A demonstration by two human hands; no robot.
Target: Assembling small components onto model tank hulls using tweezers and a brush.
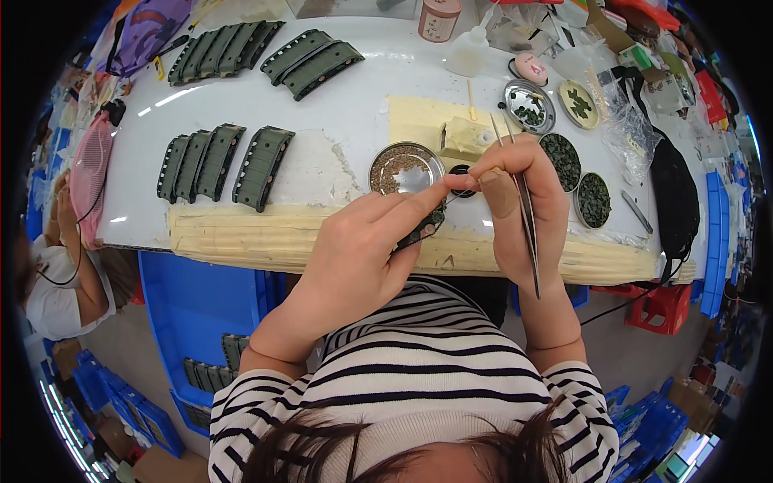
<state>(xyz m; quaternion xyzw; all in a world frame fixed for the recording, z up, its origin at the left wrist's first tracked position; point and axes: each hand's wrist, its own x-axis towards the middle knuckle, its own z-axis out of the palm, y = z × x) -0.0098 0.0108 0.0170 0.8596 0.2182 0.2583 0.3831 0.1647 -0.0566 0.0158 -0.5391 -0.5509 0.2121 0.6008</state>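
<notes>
My left hand (pixel 354 249) is closed round a dark green curved strip (pixel 424 231), which is mostly hidden by the fingers. Tweezers (pixel 531 249) lie in my right hand (pixel 527 197), their tips pointing up and away from the work. The fingertips of both hands meet at the end of the strip; what they pinch there is too small to make out. A tan wrap covers my right thumb. Just beyond the fingers stand a round tin of small brown bits (pixel 390 171) and a small black round pot (pixel 462 177).
Several similar green curved pieces (pixel 264 167) lie in groups at the left. Tins of dark green bits (pixel 594 201) and a metal dish (pixel 529 101) stand at the right. Yellow tape (pixel 241 233) covers the table's front edge; a blue tray (pixel 193 306) sits below. Another person (pixel 68 282) is at far left.
</notes>
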